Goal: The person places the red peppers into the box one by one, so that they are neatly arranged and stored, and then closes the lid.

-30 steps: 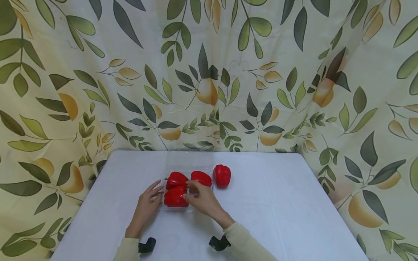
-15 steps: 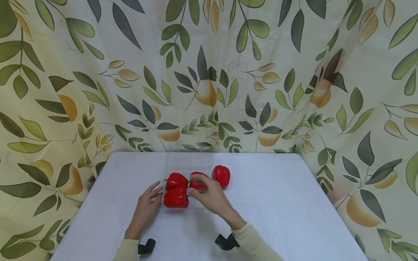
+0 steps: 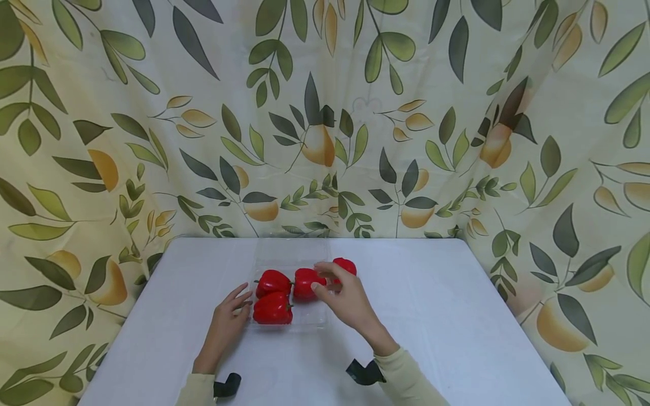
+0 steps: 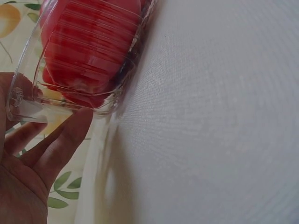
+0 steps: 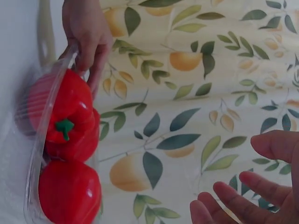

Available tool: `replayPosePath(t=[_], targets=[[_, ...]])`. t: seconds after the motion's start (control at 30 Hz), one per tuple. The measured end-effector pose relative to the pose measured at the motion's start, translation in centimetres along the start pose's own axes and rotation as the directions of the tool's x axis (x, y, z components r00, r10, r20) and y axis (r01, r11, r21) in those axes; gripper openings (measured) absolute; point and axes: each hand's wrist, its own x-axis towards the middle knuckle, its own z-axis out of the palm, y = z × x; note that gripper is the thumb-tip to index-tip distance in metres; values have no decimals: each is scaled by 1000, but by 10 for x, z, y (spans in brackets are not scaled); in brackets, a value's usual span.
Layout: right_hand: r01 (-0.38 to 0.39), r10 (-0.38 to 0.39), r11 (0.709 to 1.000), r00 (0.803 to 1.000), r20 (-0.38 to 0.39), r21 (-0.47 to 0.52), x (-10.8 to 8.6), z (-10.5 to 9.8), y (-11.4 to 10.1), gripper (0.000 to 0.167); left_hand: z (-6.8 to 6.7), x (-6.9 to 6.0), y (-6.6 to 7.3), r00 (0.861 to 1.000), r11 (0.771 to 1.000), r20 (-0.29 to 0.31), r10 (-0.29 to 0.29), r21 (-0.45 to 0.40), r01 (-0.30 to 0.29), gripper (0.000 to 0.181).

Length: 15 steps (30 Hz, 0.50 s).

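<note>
Three red peppers, one at front left [image 3: 273, 308], one behind it [image 3: 273, 283] and one at the right [image 3: 306, 284], lie in a clear plastic container [image 3: 311, 319]. My left hand [image 3: 228, 321] rests its fingertips on the container's left wall; the left wrist view shows its fingers at the rim [image 4: 28, 117]. My right hand [image 3: 350, 299] hovers over the container's right side, fingers spread and holding nothing in the right wrist view. A fourth pepper [image 3: 346, 265] stands on the table outside the container, partly hidden behind the right hand.
The container's clear lid [image 3: 291, 249] lies folded back toward the table's far edge. A white-covered table [image 3: 431, 316] carries everything, and a leaf-and-fruit patterned curtain [image 3: 386, 129] hangs behind it. Dark bands [image 3: 227, 385] show at both wrists.
My right hand has moved right, away from the two left peppers, past the third one and toward the pepper outside. The third pepper has shifted slightly left and turned. My left hand stays put.
</note>
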Motion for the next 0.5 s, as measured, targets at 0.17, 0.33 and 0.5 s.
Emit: replayPosePath(t=[0.17,0.33,0.5], targets=[[-6,5,1000,999,-41,-19,2,-8,10,44,0,-1,-1,999,999,15,-36,-3,36,35],[-38,36,999,997,-67,-31,2,-16,18,44,1,-1,-3,999,999,21,-42,-7,42,35],[-77,76,997,994,-76,-21,4,-22,28,44,1,-1,-3,999,999,23,-46,3,46,35]])
